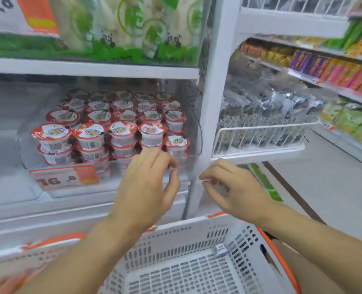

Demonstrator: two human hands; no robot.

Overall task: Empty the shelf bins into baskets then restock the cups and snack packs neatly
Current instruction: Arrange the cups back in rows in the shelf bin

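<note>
Grip is empty on both: left hand (146,183) and right hand (229,185) hover loosely curled at the shelf's front edge. Stacked cups (112,132) fill the bin; careless grabbing could topple columns past the basket (197,230) below.

Both forearms are bare, with no sleeves, rings or watch.

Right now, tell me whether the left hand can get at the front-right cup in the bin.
Probably yes: the left hand hovers just before the front-right cup, and nothing shows between them.
</note>
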